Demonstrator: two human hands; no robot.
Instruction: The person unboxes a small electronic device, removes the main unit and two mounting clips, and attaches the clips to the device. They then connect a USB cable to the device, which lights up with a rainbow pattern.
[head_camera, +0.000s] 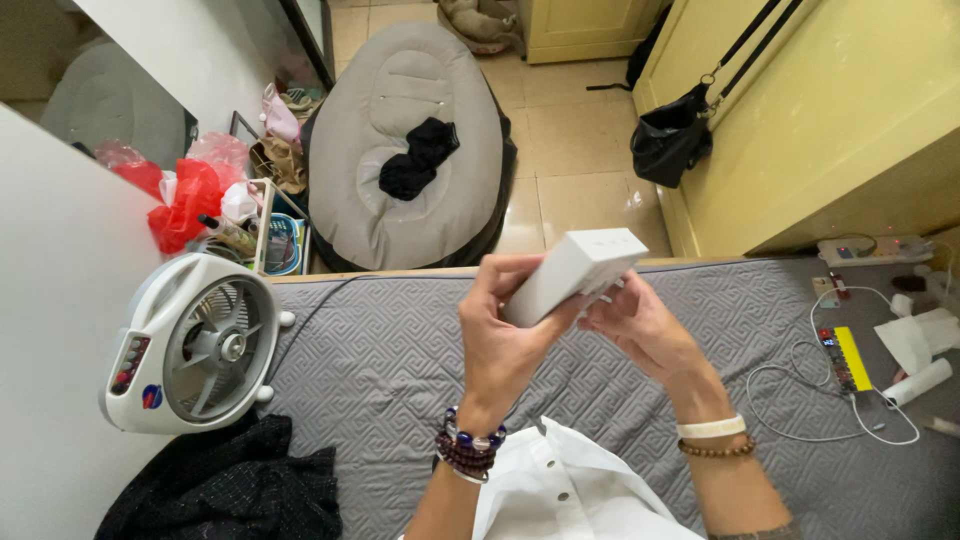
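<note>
The box's (578, 272) lower end is hidden inside the hands. At 6 o'clock the white shirt (560, 495) runs off the edge, as does the black cloth (225, 485) at 7 o'clock.

Home bedrm: quilted bed (400, 340), beanbag (400, 190), fan (195, 345)
</note>
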